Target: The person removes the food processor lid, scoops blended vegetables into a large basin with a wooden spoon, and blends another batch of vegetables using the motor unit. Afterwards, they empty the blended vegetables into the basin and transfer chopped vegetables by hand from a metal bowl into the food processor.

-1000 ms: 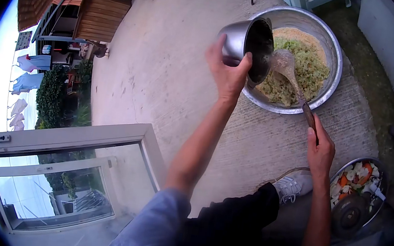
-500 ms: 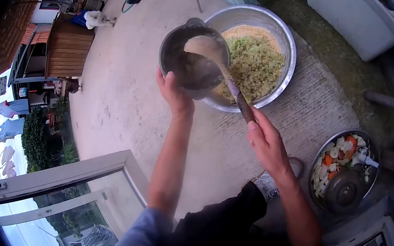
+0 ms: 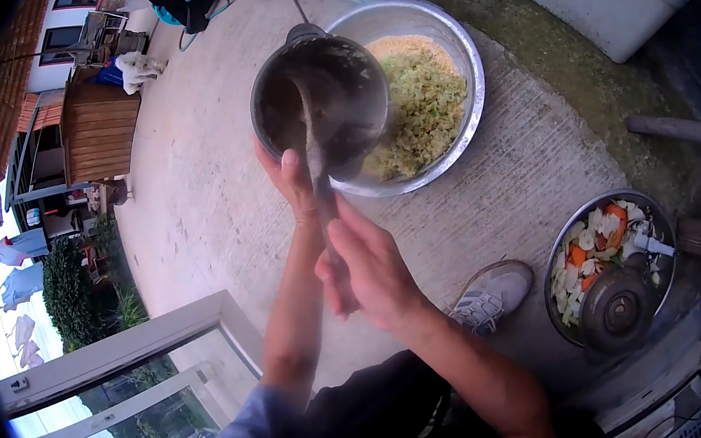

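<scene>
A dark-lined metal pot (image 3: pixel 267 126) is tilted so that its inside faces me, and my left hand (image 3: pixel 289 181) grips it from below at the rim. My right hand (image 3: pixel 370 270) is closed around the handle of a wooden spoon (image 3: pixel 316 158), whose head reaches into the pot. Residue clings to the pot's inner wall. Just behind and to the right of the pot, a wide metal basin (image 3: pixel 472 103) stands on the concrete. It holds a greenish chopped mixture (image 3: pixel 421 109) with pale yellow crumbs at the far side.
At the right, a metal bowl (image 3: pixel 552 274) holds cut vegetables (image 3: pixel 578 256) and a dark round lid (image 3: pixel 619 311). My shoe (image 3: pixel 494 294) is left of it. A glass-paned door (image 3: pixel 133 350) stands lower left. A white container (image 3: pixel 595 13) and a white dog (image 3: pixel 135 70) are farther off.
The pot has moved left, away from over the basin, and turned its opening toward me. The spoon has gone from above the basin into the pot. The view has shifted too.
</scene>
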The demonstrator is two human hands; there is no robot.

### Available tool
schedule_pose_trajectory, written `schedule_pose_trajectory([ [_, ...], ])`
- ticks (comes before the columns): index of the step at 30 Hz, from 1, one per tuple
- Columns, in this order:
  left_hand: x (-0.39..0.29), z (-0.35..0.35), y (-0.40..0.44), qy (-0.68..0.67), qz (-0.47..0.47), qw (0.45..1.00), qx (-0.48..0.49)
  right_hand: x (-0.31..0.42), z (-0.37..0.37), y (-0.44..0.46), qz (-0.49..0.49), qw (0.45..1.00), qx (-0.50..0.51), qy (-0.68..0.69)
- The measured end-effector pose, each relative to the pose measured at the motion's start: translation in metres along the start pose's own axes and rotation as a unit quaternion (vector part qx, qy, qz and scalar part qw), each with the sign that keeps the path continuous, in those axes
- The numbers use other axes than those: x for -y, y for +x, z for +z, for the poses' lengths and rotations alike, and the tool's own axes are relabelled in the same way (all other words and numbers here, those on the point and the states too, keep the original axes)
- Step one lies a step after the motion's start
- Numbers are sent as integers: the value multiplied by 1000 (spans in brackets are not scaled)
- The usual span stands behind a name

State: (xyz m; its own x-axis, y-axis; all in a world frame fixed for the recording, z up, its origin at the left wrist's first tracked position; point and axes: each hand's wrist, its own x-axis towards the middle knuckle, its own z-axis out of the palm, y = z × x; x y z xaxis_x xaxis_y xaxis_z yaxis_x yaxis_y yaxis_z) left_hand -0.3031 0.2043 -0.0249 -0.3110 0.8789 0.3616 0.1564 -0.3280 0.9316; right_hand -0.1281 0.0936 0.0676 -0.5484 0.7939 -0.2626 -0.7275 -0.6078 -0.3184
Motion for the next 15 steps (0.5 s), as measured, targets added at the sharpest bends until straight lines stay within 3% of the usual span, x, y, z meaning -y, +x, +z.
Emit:
schedule_pose_trajectory([
  [3,0,-8,13,-33,-8,999,10,-2,-20,-7,-9,982,-15,-190],
  [5,3,-22,20,-57,-31,998,10,1,-36,-14,-38,935,-37,-352],
  [7,-2,-23,27,-84,-50,995,10,8,-53,-18,-159,786,-69,-594],
  [8,-10,-18,25,-45,-24,999,-3,19,-55,-25,-127,756,-84,-637],
  [11,-11,-18,22,-48,-34,998,-3,49,-44,-36,-128,762,-83,-629],
  [15,-24,-4,14,-44,-44,998,10,43,-40,-16,-235,775,-81,-581],
])
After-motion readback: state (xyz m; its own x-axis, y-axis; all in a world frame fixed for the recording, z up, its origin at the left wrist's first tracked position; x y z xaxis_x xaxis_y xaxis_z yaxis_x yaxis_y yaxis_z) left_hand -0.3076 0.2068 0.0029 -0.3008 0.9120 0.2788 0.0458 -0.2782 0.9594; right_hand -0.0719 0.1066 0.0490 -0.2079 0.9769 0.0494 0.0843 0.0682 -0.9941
